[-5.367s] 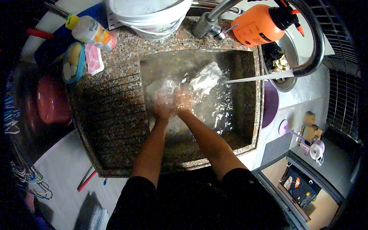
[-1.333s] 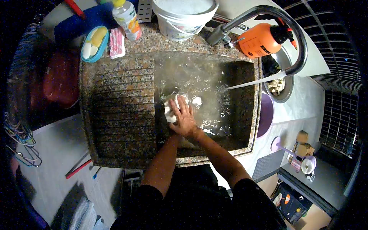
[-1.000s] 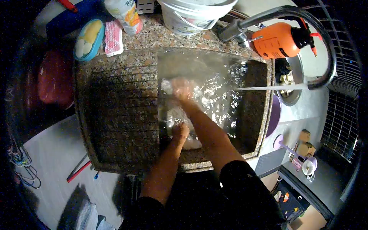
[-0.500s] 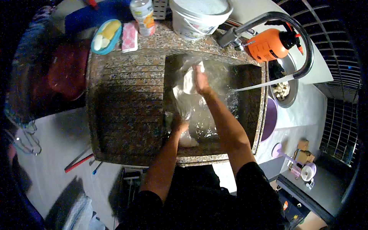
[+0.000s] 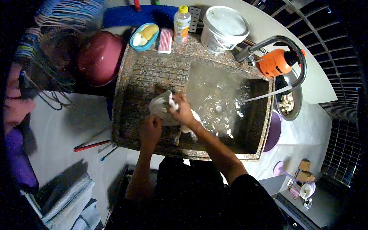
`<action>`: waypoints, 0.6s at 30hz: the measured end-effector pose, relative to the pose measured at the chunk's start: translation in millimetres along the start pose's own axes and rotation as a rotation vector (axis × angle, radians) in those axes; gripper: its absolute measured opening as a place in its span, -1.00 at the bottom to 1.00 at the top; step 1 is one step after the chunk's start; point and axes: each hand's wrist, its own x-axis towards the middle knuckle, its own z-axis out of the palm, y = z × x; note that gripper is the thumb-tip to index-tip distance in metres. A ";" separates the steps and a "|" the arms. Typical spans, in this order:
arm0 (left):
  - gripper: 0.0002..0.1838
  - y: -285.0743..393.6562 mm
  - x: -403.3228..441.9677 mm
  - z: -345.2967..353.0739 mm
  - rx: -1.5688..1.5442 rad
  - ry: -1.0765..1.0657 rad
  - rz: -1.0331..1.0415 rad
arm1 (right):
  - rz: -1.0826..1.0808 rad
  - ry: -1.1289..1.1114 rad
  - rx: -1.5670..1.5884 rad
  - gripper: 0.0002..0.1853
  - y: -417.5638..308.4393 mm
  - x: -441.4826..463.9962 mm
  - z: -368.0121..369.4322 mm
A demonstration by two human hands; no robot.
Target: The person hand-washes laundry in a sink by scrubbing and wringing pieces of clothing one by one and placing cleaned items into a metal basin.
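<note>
A wet white cloth (image 5: 163, 109) is bunched over the ribbed stone washboard (image 5: 149, 69), near its edge with the water basin. My left hand (image 5: 152, 128) is closed on the cloth's lower left edge. Higher and to the right, my right hand (image 5: 183, 112) grips its other side, fingers curled round a fold. Part of the cloth hangs out beneath my right wrist toward the basin. Cloudy water (image 5: 214, 96) fills the basin, and a stream runs into it from the curved metal faucet (image 5: 303, 57).
Along the back ledge stand a blue soap dish (image 5: 143, 46), a pink-and-white brush (image 5: 165, 40), a yellow-capped bottle (image 5: 182, 25) and a white bucket (image 5: 224, 32). An orange sprayer (image 5: 274, 63) sits behind the faucet. A metal bowl (image 5: 295, 109) is at right, a red basin (image 5: 100, 57) at left.
Both hands have brought the white cloth out of the water and leftward onto the washboard. They are now closer together. The camera view has shifted, so the sink appears farther right.
</note>
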 end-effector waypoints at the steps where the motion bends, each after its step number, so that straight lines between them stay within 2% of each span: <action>1: -0.75 6.2 6.4 -6.0 -0.050 0.117 0.052 | -0.048 0.083 -0.002 -0.30 -14.1 -14.3 -4.4; 2: -0.76 12.2 12.6 -11.9 -0.092 0.233 0.110 | -0.104 0.162 -0.008 -0.28 -26.8 -22.1 -8.4; 4: -0.74 52.3 20.2 -11.6 -0.232 0.413 0.119 | -0.084 0.079 0.099 -0.33 -30.3 -39.2 1.7; 6: -0.72 92.2 32.2 -5.6 -0.371 0.595 0.115 | -0.139 0.073 -0.092 -0.38 -29.5 -41.9 8.3; 8: -0.70 78.9 70.6 3.1 -0.313 0.664 0.281 | -0.294 0.160 -0.577 -0.42 -24.6 -16.1 21.2; 9: -0.69 35.1 91.4 29.9 -0.184 0.602 0.428 | -0.202 0.147 -0.459 -0.43 -23.2 1.0 29.6; 10: -0.68 -8.3 112.1 56.5 -0.068 0.542 0.581 | -0.216 0.171 -0.490 -0.47 -6.5 10.5 37.2; 12: -0.68 -77.3 168.1 122.6 0.395 0.673 0.587 | -0.270 0.229 -0.556 -0.54 37.6 41.0 43.8; 13: -0.69 -110.3 195.8 154.2 0.616 0.753 0.584 | -0.022 0.016 -0.574 -0.61 42.2 65.1 37.0; 14: -0.71 -17.7 176.7 62.7 0.586 0.225 0.360 | 0.127 -0.047 -0.497 -0.70 30.1 74.0 31.2; 15: -0.74 -20.4 175.4 59.0 0.594 0.280 0.442 | 0.279 -0.100 -0.431 -0.78 12.4 83.5 23.5; 16: -0.77 -12.3 168.2 42.9 0.606 0.328 0.530 | 0.157 -0.030 -0.422 -0.76 5.9 71.5 23.4; 17: -0.78 -6.3 153.0 26.4 0.520 0.450 0.657 | 0.025 0.048 -0.416 -0.74 -1.2 52.5 21.2; 18: -0.78 -1.2 119.6 13.5 0.346 0.472 0.705 | -0.097 0.124 -0.410 -0.72 -8.2 29.8 20.7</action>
